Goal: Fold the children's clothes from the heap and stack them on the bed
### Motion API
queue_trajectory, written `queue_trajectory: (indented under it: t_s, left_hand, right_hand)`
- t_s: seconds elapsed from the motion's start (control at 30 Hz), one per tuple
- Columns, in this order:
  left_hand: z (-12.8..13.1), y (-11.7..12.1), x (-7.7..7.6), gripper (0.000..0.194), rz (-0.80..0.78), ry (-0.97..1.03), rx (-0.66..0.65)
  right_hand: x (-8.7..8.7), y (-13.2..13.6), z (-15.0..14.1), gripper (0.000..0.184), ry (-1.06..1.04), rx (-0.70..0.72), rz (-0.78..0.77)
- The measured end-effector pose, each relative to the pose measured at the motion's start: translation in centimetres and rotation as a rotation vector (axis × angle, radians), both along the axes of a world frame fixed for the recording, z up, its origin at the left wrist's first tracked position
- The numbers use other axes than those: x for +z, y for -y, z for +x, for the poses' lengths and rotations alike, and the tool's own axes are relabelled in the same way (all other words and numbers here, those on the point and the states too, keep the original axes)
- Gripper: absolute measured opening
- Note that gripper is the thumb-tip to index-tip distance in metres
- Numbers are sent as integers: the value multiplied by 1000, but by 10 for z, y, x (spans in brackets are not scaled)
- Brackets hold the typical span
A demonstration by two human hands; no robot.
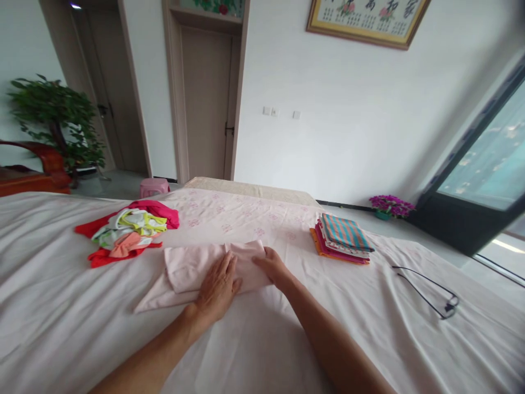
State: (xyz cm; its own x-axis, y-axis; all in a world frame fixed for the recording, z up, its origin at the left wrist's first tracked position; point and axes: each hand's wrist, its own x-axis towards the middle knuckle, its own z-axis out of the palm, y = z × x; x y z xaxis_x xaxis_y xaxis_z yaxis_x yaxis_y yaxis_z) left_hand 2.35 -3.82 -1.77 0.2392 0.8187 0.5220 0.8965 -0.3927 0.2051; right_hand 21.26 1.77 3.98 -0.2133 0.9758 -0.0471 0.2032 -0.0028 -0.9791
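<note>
A pale pink garment (188, 268), partly folded, lies on the bed sheet in front of me. My left hand (219, 284) rests flat on its middle, fingers stretched out. At the garment's right edge, my right hand (273, 267) pinches the folded cloth between thumb and fingers. To the left is a loose heap of clothes (127, 230) in red, pink, white and yellow-green. A neat stack of folded clothes (342, 238) sits to the right, with a blue and orange striped piece on top.
Black-framed glasses (447, 307) lie on the bed sheet (254, 350) at the right. Beyond the bed are a pink stool (154, 186), a leafy plant (57, 120), a wooden armchair (36, 164) and a pot of purple flowers (391, 207) near the wall.
</note>
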Motion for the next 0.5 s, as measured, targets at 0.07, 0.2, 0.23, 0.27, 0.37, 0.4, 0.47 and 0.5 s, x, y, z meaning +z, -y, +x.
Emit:
queue_trajectory:
  t_s: [0.07,0.2,0.23,0.27,0.37,0.4,0.47,0.5]
  left_hand:
    - [9,-2,3,55,-25,40,-7]
    - [47,-10,11,57,-117,118,-100]
    - [60,-13,13,57,-149,140,-131]
    - [72,-16,15,58,-180,167,-163]
    - [105,-27,22,59,-281,303,-257]
    - [112,-30,25,59,-325,369,-289]
    - [117,-35,31,57,-407,484,-357]
    - [115,-37,34,54,-441,544,-386]
  right_hand:
    - [7,0,6,37,-219,35,-111]
    - [22,-2,41,29,-312,-94,-285]
    - [25,-3,52,27,-313,-124,-302]
    - [28,-4,64,26,-312,-150,-310]
    - [37,-8,90,24,-307,-201,-296]
    - [41,-9,95,23,-303,-203,-280]
    - [48,-11,96,25,-290,-190,-228]
    - [52,-12,93,25,-276,-179,-199]
